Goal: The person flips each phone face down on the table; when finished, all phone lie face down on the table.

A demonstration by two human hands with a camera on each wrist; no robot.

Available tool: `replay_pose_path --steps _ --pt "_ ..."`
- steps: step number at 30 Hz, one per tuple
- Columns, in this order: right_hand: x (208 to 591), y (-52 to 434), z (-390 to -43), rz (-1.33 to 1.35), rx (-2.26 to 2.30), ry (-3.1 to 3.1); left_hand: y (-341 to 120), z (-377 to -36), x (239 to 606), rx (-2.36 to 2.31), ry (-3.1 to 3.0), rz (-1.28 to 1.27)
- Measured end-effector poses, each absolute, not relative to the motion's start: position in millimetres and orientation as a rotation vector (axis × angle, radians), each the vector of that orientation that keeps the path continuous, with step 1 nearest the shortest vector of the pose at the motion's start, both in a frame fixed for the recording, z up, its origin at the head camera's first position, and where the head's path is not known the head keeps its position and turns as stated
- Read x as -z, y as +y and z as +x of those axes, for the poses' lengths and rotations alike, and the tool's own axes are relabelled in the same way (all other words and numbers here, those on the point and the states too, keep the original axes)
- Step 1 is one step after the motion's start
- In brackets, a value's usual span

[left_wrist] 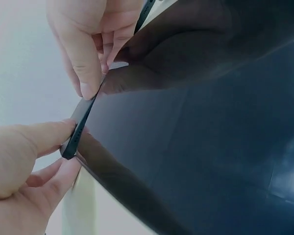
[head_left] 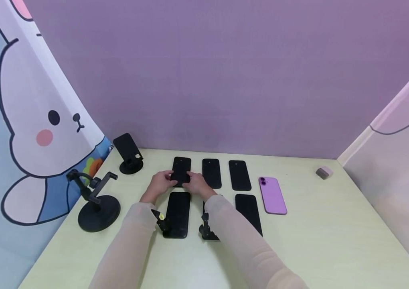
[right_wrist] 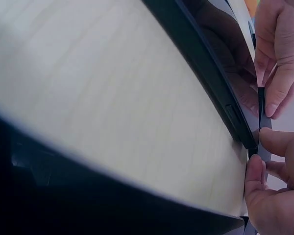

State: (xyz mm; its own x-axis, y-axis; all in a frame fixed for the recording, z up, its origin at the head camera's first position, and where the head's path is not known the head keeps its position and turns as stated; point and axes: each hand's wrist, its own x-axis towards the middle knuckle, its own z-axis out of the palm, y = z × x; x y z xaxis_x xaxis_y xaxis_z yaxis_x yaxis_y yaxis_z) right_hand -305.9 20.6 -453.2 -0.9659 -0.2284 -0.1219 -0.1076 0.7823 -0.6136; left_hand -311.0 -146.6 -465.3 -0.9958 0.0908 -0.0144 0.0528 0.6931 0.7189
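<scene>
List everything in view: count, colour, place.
Black phones: six, in two rows mid-table; back row of three, the leftmost held by both hands, the others at and; front row of three at and one mostly hidden under the right forearm.
Purple phone: one, lying flat, right of the black ones.
Phone stands: two, black, left side; a plate type at the back, an arm type nearer.
Small block: one, greyish pink, back right.
Table: pale yellow-green.
Backdrop: purple wall, rabbit picture on the left.
Left hand: pinches the held phone's edge.
Right hand: pinches the same phone.
</scene>
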Motion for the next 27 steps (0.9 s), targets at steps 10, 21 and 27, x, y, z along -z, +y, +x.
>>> replay_pose_path --steps 10,21,27 --pt "457 23 -306 -0.267 0.934 2.771 -140 -311 463 -1.104 2.845 0.093" --pt "446 28 -294 -0.272 1.009 2.762 -154 -300 463 -1.189 2.854 0.15" --pt "435 40 -273 -0.275 1.052 2.722 -164 -282 461 -1.224 2.793 0.177"
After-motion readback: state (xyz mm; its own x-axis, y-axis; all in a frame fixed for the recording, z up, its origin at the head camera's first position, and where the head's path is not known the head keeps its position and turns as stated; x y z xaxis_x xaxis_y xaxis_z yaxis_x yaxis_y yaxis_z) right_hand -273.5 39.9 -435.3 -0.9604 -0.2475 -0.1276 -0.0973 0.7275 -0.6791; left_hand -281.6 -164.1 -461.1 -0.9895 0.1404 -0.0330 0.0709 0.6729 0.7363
